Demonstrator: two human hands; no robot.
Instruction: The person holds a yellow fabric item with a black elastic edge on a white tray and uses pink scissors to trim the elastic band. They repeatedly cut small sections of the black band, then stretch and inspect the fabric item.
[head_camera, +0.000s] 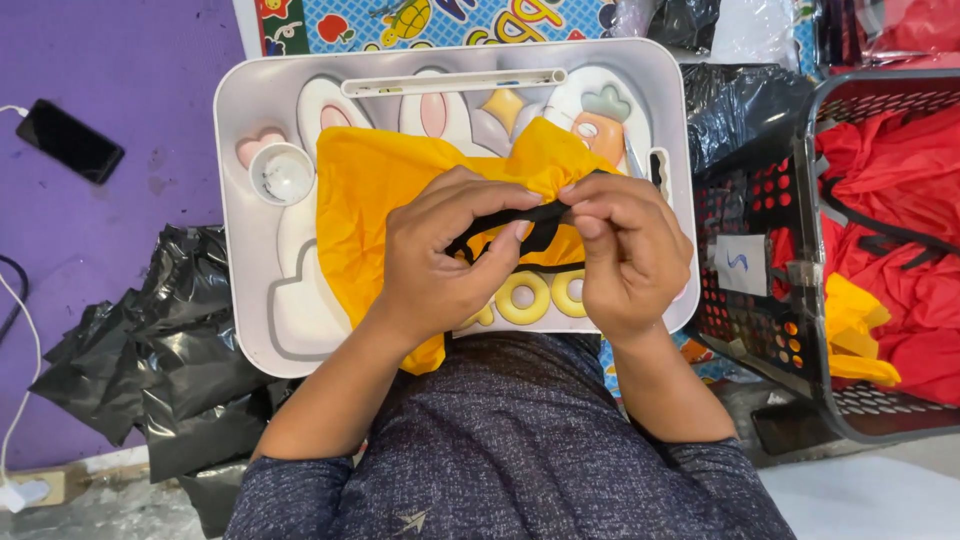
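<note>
A yellow fabric bag (370, 195) lies spread on a white lap tray (240, 300) decorated with a rabbit and carrot picture. My left hand (440, 260) and my right hand (625, 250) meet over the bag's upper right part. Both pinch a black drawstring cord (545, 212) between thumb and fingers, the cord looping down between the two hands. My hands cover much of the bag's right side.
A black phone (70, 140) with a white cable lies on the purple mat at the left. Crumpled black plastic bags (160, 370) sit at the lower left. A dark plastic basket (800, 270) holding red and yellow fabric stands at the right.
</note>
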